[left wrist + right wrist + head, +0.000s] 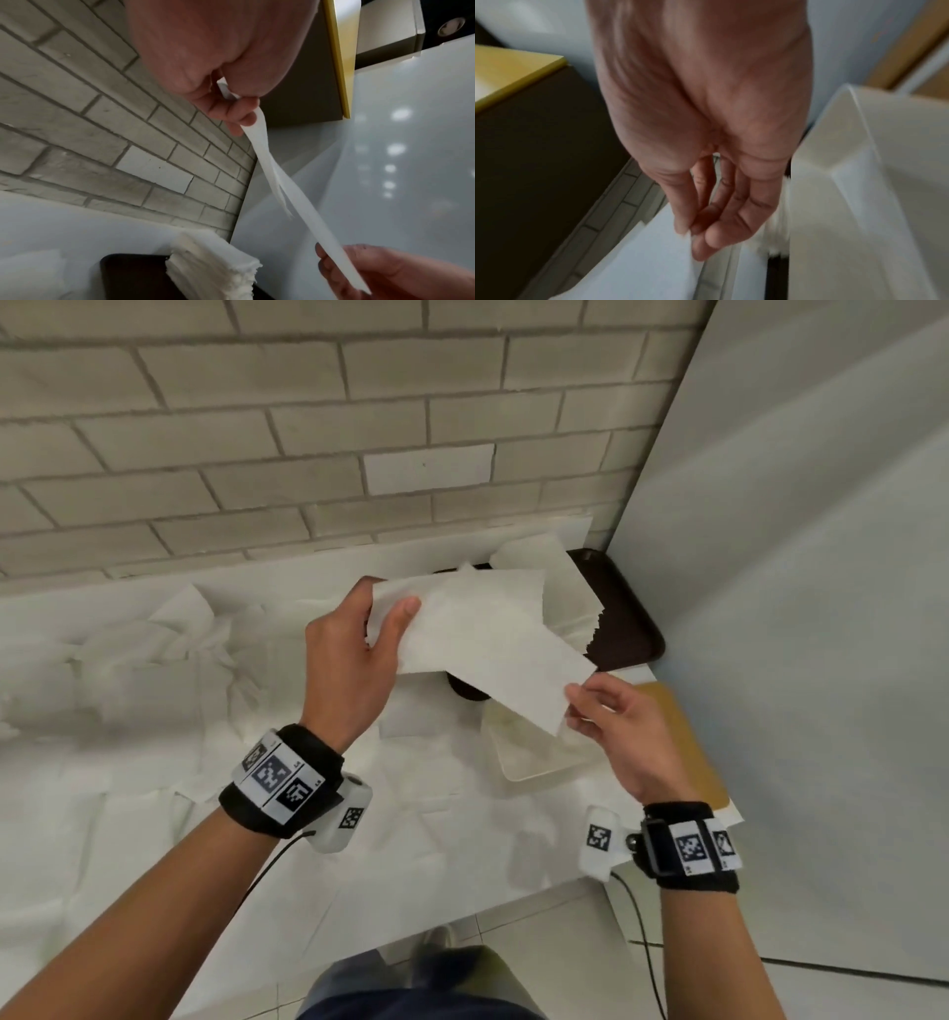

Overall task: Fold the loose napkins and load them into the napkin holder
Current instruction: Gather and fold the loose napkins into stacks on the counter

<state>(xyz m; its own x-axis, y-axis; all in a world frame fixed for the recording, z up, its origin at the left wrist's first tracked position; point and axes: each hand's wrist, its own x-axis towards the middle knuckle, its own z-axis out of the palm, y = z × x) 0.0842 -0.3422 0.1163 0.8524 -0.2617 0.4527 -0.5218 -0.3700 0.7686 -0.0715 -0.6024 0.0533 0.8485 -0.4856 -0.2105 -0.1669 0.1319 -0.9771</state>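
I hold one white napkin [482,634] in the air between both hands, above the table's right part. My left hand [385,608] grips its far left end, thumb on top and fingers behind. My right hand [577,706] pinches its near right corner. The left wrist view shows the napkin [282,192] edge-on, stretched from my left fingers [239,113] down to my right hand [359,270]. A whitish open napkin holder [534,757] lies on the table just under the napkin; it also fills the right side of the blurred right wrist view [859,182].
A dark brown tray [631,629] at the back right carries a stack of folded napkins [560,588]. Several loose napkins [154,660] cover the table's left and near parts. A tan board [683,737] lies by the grey panel [796,608] on the right. A brick wall [308,428] stands behind.
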